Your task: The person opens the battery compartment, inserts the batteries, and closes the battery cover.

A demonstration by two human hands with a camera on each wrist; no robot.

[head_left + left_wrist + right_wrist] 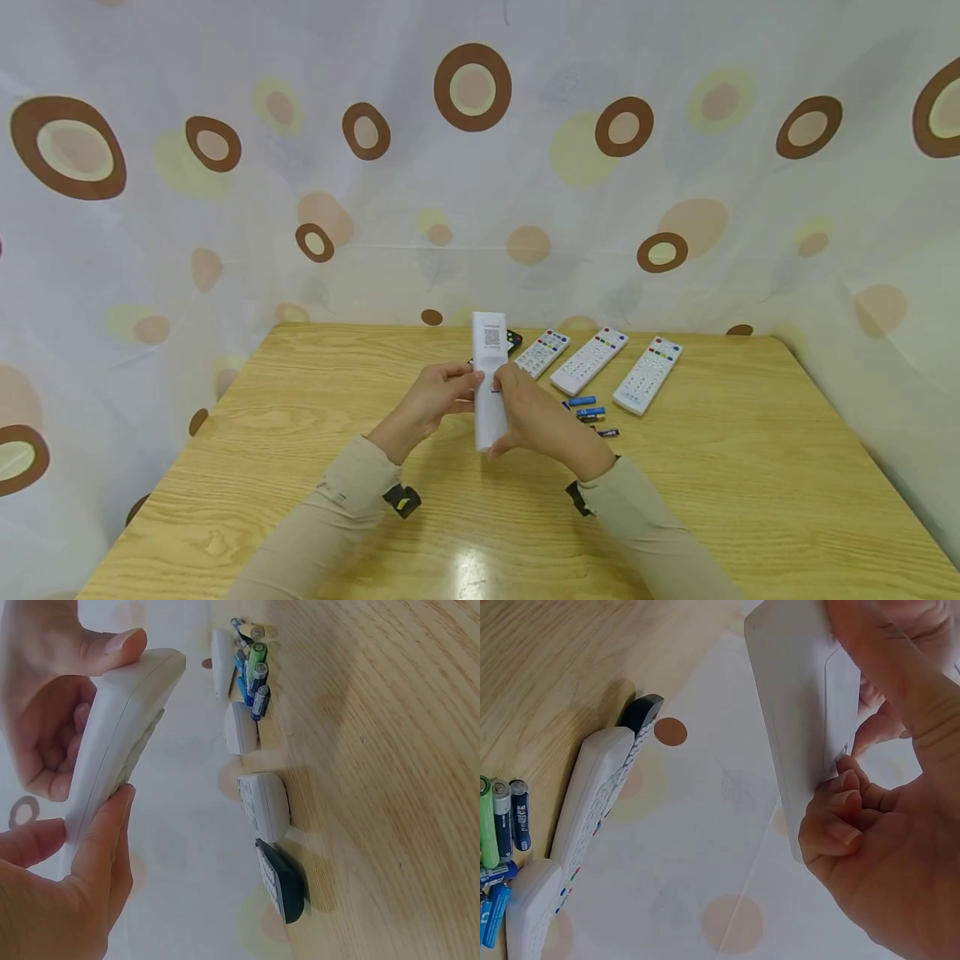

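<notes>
Above the table, a white remote control (491, 425) is held up with its labelled back toward the head camera. My left hand (431, 400) pinches its left side between thumb and fingers. From the right, my right hand (543, 421) grips it, with the thumb at the near end and a finger at the small latch on the back. In the right wrist view the battery cover (842, 705) sits in place, and curled fingertips (844, 799) touch near its latch. The left wrist view shows the buttons (139, 754) turned away from me.
Behind the hands lie three white remotes (591, 360) and a black remote (514, 340), partly hidden. Several loose batteries (590, 411), blue, green and dark, lie on the wooden table (300, 433) right of the hands. A patterned curtain (420, 283) borders the table's far edge.
</notes>
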